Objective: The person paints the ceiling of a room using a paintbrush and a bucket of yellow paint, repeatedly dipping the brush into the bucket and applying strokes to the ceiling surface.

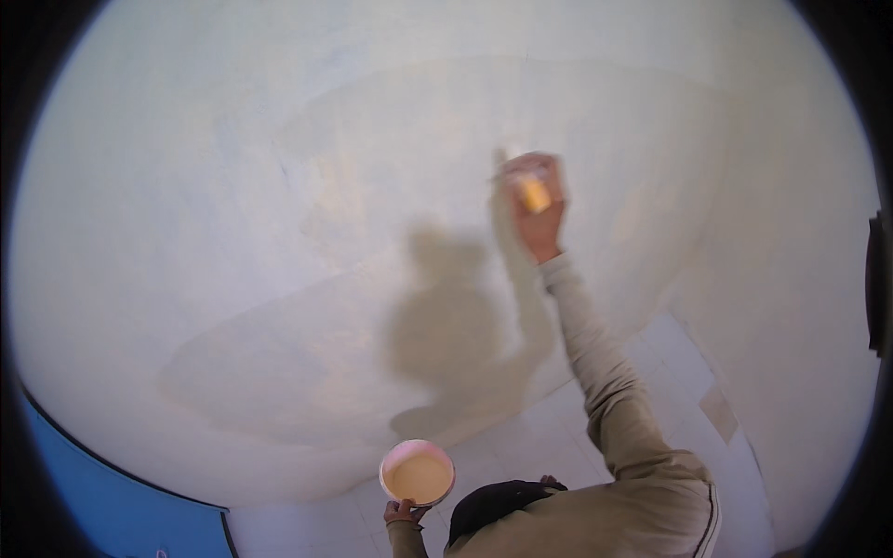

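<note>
My right hand (pixel 541 214) is raised at the pale wall (pixel 353 158), closed on a brush (pixel 532 191) with an orange-yellow handle; it is blurred and its head is mostly hidden by the hand. A darker, damp-looking patch spreads over the wall around it, along with shadows of my arm and head. Low in the view, my left hand (pixel 405 511) grips a round pink container (pixel 417 474) with cream liquid in it, holding it out from my body.
Pale floor tiles (pixel 493 446) run along the wall's base, with a tan patch (pixel 718 409) near the right wall (pixel 791 325). A blue panel (pixel 102 484) with a dark edge is at the lower left. A dark object (pixel 874 284) sits at the right rim.
</note>
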{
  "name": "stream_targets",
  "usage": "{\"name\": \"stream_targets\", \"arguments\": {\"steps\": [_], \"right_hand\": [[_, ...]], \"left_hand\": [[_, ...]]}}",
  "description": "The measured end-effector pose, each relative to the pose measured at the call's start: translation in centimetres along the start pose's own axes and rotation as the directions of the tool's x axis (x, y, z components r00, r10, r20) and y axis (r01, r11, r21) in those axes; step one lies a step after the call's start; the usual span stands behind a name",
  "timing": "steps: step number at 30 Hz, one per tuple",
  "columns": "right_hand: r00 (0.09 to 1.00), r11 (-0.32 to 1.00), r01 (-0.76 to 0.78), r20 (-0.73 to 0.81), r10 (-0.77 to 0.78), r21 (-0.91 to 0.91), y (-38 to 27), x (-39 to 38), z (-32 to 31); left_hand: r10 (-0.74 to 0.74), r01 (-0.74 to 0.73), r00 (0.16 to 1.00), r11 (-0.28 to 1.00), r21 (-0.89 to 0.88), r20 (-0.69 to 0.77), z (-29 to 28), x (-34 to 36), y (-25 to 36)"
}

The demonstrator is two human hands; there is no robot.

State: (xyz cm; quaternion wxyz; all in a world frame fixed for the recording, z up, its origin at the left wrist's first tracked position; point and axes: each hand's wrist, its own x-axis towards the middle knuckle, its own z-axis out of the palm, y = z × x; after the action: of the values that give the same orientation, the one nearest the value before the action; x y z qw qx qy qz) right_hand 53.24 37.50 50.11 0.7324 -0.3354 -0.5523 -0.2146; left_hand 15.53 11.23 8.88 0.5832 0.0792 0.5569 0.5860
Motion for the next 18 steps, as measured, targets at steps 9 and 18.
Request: {"name": "stream_targets", "arguments": {"steps": [9, 18], "right_hand": [[0.917, 0.871, -0.168, 0.397, -0.033, 0.462, -8.8, -7.3, 8.7], [0.961, 0.959, -0.277, 0.035, 0.275, 0.058, 10.8, -3.6, -8.9]], "left_hand": [[0.018, -0.018, 1.0, 1.0, -0.007, 0.02, -1.5, 2.1, -1.2], [-0.007, 0.006, 1.0, 0.999, 0.036, 0.006, -0.7, 1.8, -0.8]]}}
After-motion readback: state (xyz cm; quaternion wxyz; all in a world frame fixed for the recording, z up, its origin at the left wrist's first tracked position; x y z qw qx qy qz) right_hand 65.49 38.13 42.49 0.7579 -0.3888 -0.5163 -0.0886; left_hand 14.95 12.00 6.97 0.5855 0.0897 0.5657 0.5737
